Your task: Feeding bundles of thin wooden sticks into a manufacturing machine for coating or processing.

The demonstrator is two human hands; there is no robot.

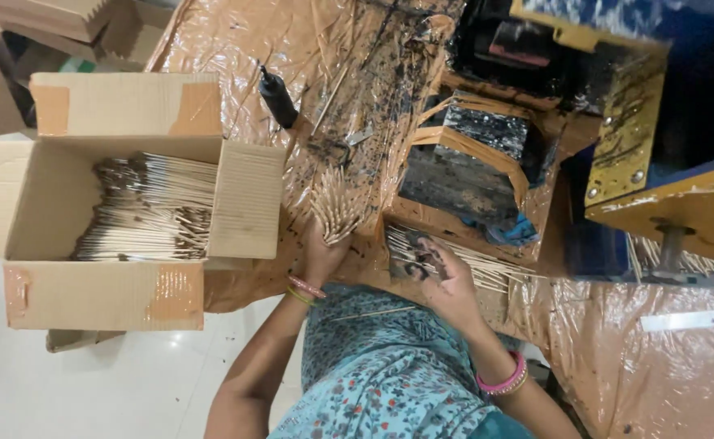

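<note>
My left hand (322, 254) grips a fanned bundle of thin wooden sticks (337, 209), held upright over the brown plastic-covered table (292, 49). My right hand (448, 278), fingers blackened, rests on loose sticks lying in a shallow wooden tray (487, 268) in front of me; I cannot tell whether its fingers pinch any. One single stick (373, 313) lies across my patterned lap. Both wrists wear pink bangles.
An open cardboard box (243, 199) at left holds several stacked sticks with dark coated ends. A black bottle (277, 97) lies on the table. A soot-stained wooden block (471, 158) and a yellow and blue machine (658, 162) stand at right. More sticks (698, 262) lie under the machine.
</note>
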